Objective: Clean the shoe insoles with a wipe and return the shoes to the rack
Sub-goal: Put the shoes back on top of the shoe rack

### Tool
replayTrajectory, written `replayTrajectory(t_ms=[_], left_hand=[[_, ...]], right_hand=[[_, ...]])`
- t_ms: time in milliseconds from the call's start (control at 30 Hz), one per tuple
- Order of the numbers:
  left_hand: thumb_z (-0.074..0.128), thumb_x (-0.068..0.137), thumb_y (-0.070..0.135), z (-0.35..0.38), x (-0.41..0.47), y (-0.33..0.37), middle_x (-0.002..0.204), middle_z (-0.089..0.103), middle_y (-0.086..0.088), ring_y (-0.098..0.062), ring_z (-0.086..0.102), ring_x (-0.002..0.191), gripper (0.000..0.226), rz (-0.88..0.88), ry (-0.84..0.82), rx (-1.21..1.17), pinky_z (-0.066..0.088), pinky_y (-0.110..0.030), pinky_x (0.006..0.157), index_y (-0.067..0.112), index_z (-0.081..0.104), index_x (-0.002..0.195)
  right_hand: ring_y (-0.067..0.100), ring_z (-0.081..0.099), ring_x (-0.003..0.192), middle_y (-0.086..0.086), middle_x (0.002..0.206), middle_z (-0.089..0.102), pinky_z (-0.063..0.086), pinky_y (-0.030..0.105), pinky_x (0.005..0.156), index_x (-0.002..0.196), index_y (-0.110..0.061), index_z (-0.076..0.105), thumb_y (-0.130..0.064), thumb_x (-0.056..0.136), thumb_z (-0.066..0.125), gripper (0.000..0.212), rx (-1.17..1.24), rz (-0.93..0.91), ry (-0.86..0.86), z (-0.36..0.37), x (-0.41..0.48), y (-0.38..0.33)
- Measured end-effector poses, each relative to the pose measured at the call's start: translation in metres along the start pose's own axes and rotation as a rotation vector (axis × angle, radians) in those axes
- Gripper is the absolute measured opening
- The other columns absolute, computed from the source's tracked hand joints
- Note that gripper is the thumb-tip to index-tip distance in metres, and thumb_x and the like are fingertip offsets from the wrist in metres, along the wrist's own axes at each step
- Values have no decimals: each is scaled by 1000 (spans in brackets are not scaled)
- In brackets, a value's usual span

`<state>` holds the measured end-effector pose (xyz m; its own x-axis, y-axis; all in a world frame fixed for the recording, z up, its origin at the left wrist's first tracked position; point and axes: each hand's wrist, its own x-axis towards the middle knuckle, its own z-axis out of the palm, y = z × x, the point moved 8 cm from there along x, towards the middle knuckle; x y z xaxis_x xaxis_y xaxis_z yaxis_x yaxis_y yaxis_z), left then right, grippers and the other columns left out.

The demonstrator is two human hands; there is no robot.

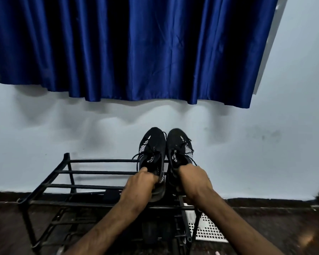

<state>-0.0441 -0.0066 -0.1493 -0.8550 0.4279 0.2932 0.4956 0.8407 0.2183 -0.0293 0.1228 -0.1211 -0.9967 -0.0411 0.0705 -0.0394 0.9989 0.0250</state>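
The blue curtain (136, 52) is satin-like cloth, smooth and glossy along its folds. The pale wall (44, 129) is matt paint, smudged in places. The left sneaker (152, 146) and the right sneaker (177, 144) have matt black knitted cloth uppers and cord laces. The shoe rack (99, 172) has black bars with a dull sheen; metal or plastic cannot be told. Near right, a white perforated panel (208, 230) looks like smooth plastic.

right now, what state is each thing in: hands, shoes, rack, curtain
rack, standing upright by the wall
left shoe, held over the rack's top tier, toe toward the wall, laces loose
right shoe, held alongside it, toe toward the wall
left hand, grips the left shoe at its heel
right hand, grips the right shoe at its heel
curtain, drawn shut
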Motion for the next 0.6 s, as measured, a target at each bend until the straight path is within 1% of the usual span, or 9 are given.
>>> replayTrajectory(t_ms=[67, 167, 233, 367, 467, 533, 600], left_hand=[[63, 79, 11, 15, 8, -6, 90, 47, 4, -21, 65, 81, 20, -42, -54, 42, 54, -37, 70, 23, 62, 95], [61, 80, 5, 27, 15, -3, 96, 52, 0, -26, 65, 89, 29, -34, -99, 69, 51, -36, 74, 24, 66, 101], [59, 82, 3, 36, 19, -3, 102, 55, -3, -29, 64, 94, 35, -23, -120, 91, 48, -35, 77, 25, 67, 108], [62, 79, 0, 45, 20, -7, 102, 62, -6, -28, 66, 94, 35, -25, -146, 41, 46, -34, 75, 22, 69, 105], [65, 80, 1, 47, 20, -9, 105, 63, -8, -29, 65, 97, 34, 2, -168, 19, 46, -33, 75, 20, 68, 108], [70, 80, 7, 46, 21, -10, 109, 64, -9, -29, 64, 102, 33, 16, -181, -2, 47, -33, 78, 20, 67, 111], [74, 79, 14, 44, 22, -14, 107, 68, -7, -27, 64, 104, 31, 9, -196, -46, 50, -34, 82, 20, 67, 108]], right_hand=[[33, 68, 96, 12, 100, 72, 40, 29, 65, 95, -8, 68, -9, 75, 72, 21, 59, 30, -52, 7, 6, 6], [34, 66, 102, 14, 110, 68, 42, 30, 69, 106, -7, 67, -11, 72, 80, 36, 51, 27, -120, 19, 9, 2], [36, 65, 106, 16, 114, 66, 47, 34, 74, 110, -5, 66, -10, 74, 81, 40, 15, 18, -154, 27, 11, -1], [35, 64, 109, 15, 117, 65, 50, 36, 79, 115, -4, 63, -13, 74, 83, 46, -23, 25, -199, 35, 12, -2], [33, 64, 111, 13, 120, 64, 51, 36, 81, 117, -5, 62, -17, 75, 83, 49, -43, 38, -212, 39, 11, -1], [32, 64, 111, 11, 120, 64, 51, 35, 80, 118, -8, 61, -20, 74, 83, 51, -47, 44, -226, 41, 10, 0], [31, 64, 112, 10, 121, 64, 50, 35, 79, 119, -10, 61, -22, 74, 83, 52, -53, 47, -242, 42, 9, 1]])
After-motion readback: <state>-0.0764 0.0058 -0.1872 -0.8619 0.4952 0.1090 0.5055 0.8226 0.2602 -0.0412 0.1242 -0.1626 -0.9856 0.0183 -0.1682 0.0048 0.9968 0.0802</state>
